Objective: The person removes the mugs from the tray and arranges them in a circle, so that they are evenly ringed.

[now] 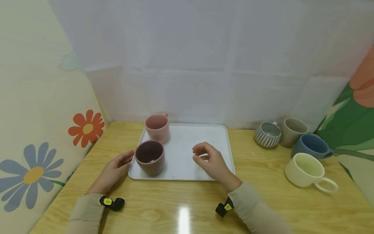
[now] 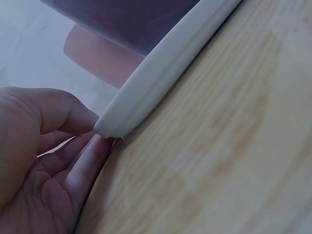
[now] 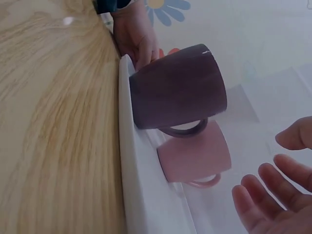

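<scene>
A white rectangular tray (image 1: pixel 190 156) lies on the wooden table, carrying two mugs on its left side. The dark mauve mug (image 1: pixel 150 159) stands at the front left corner, with the pink mug (image 1: pixel 157 128) behind it. My left hand (image 1: pixel 115 170) is at the tray's left edge; in the left wrist view its thumb and fingertips pinch the tray rim (image 2: pixel 146 87). Over the right half of the tray hovers my right hand (image 1: pixel 211 162), fingers loosely bent and holding nothing. The right wrist view shows these fingers (image 3: pixel 268 195) apart from both mugs.
On the table's right side stand a ribbed grey cup (image 1: pixel 267 136), a taupe cup (image 1: pixel 292 131), a blue mug (image 1: pixel 311 146) and a pale yellow mug (image 1: pixel 304 170). White cloth (image 1: pixel 175 65) hangs behind the table. A flower-printed wall covering (image 1: pixel 35 107) is at the left.
</scene>
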Demonstrator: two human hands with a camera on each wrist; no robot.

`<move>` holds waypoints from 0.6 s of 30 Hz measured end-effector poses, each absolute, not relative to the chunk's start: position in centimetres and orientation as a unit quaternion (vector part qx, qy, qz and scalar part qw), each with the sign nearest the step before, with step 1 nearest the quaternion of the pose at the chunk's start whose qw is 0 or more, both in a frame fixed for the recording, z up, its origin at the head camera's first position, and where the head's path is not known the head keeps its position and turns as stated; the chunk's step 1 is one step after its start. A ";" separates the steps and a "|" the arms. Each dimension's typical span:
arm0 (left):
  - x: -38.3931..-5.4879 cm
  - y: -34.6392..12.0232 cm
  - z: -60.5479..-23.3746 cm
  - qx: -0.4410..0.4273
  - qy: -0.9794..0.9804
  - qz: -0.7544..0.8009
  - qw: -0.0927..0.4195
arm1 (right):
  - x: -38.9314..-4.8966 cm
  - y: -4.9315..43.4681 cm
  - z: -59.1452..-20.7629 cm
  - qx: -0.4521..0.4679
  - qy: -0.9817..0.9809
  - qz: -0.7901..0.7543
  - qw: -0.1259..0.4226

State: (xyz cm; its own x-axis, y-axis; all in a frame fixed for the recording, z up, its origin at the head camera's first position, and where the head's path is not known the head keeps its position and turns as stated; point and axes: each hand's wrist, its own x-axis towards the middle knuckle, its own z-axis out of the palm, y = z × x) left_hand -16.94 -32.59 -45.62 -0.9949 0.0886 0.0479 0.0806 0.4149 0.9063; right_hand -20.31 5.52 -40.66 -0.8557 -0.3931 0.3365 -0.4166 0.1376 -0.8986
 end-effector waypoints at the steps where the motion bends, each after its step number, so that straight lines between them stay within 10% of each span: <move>1: -17.0 -32.6 -45.6 0.049 0.841 0.538 0.005 | -20.3 4.9 -40.7 0.268 -0.749 0.606 0.002; 18: -17.0 -32.6 -45.5 0.040 0.849 0.527 0.015 | -20.4 -3.2 -42.8 0.229 -0.692 0.674 -0.118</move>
